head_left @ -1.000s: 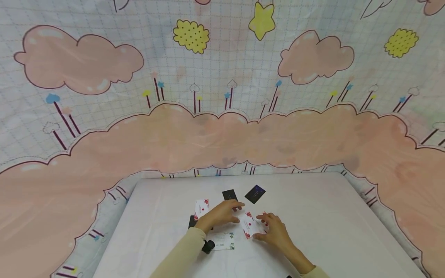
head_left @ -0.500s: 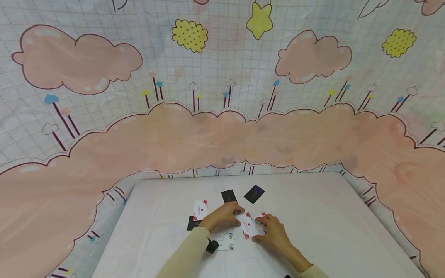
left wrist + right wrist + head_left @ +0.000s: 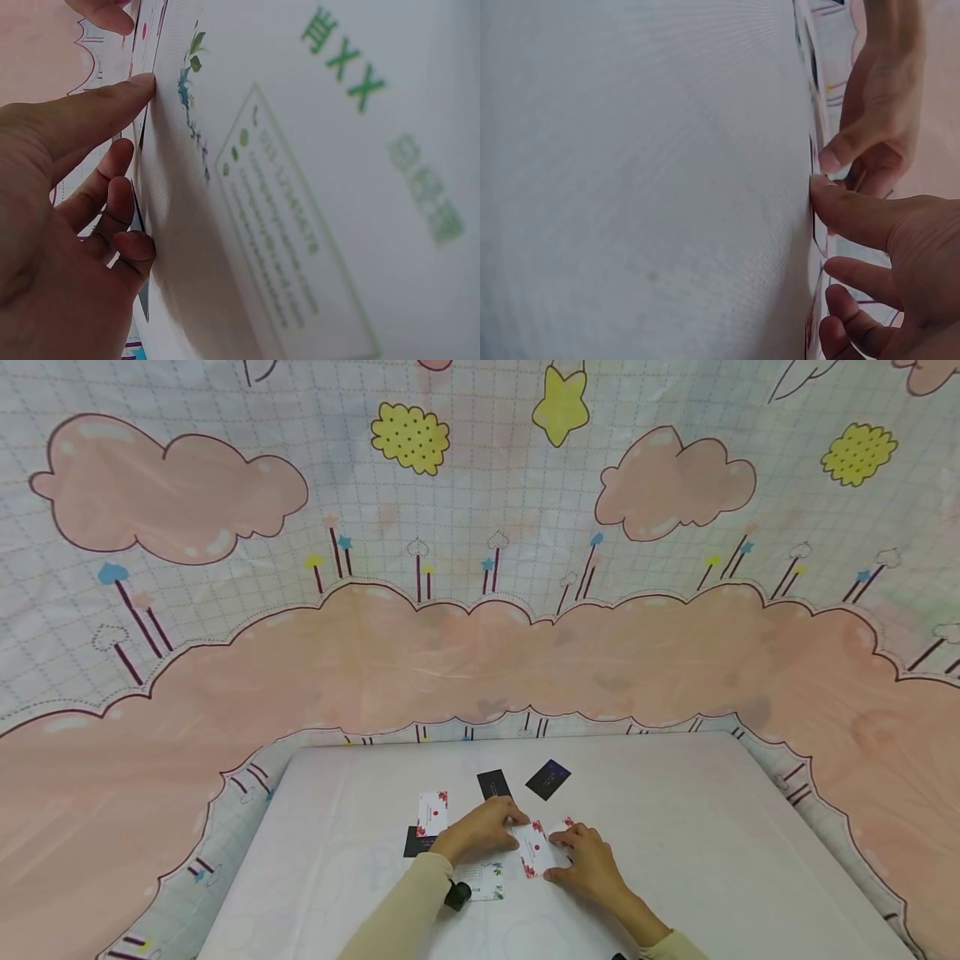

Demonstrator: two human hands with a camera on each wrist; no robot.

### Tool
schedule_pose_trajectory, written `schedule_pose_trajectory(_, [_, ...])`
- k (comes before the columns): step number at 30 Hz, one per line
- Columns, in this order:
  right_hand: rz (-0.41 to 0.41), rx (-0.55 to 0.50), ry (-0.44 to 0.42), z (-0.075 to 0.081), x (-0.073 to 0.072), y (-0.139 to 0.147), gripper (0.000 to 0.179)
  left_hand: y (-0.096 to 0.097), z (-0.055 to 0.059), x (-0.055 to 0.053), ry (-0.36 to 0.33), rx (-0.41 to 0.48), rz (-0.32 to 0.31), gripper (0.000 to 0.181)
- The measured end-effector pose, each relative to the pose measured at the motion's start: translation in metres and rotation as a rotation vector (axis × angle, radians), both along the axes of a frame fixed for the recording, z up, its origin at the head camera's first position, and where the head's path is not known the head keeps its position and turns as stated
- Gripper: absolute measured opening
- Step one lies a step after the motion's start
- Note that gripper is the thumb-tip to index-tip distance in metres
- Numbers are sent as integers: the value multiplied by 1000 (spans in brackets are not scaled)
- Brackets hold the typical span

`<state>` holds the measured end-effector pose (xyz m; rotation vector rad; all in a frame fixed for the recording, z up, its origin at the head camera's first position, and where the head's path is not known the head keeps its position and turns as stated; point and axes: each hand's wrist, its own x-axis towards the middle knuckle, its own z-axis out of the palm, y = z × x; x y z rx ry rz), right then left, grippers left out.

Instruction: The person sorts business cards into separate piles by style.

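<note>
A white business card with red flowers and a red dot (image 3: pixel 535 848) lies between my two hands on the white table. My left hand (image 3: pixel 482 827) reaches to its left edge, thumb and forefinger spread apart. The left wrist view shows that thumb (image 3: pixel 112 106) stretched out to the surface and the other fingers loosely bent. My right hand (image 3: pixel 592 862) touches the card's right side, its thumb near the close corner and forefinger farther up. A second red-flowered card (image 3: pixel 564 823) shows partly beneath the right fingers. My left hand partly covers a black card (image 3: pixel 492 782).
A dark blue-black card (image 3: pixel 548 779) lies beyond my hands. To the left, another red-flowered card (image 3: pixel 432 813) overlaps a black card (image 3: pixel 417 842). A white card with green leaves (image 3: pixel 486 882) lies below my left wrist. A patterned cloth (image 3: pixel 480 668) hangs behind the table (image 3: pixel 675 810).
Over the last second my left hand has come slightly closer to the middle card's left edge. The card between my hands has shifted a little toward me. My right hand has barely moved.
</note>
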<state>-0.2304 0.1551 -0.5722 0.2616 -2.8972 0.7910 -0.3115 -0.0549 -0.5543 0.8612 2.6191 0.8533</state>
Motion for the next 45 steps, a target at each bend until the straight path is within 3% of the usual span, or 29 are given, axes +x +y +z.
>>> schedule_pose_trajectory(8, [-2,16,22,-3,-1,-1,49,-3,1,4,-2,-24,16,40])
schedule_pose_trajectory(19, [7,46,44,-6,1,-2,44,-7,1,9,-72,41,35,42])
schedule_pose_trajectory(37, [14,-38,-18,6,7,-10,53,-10,1,8,26,40,15,39])
schedule_pose_trajectory(45, [16,-53,41,10,5,-9,63,-8,6,11,64,70,42,42])
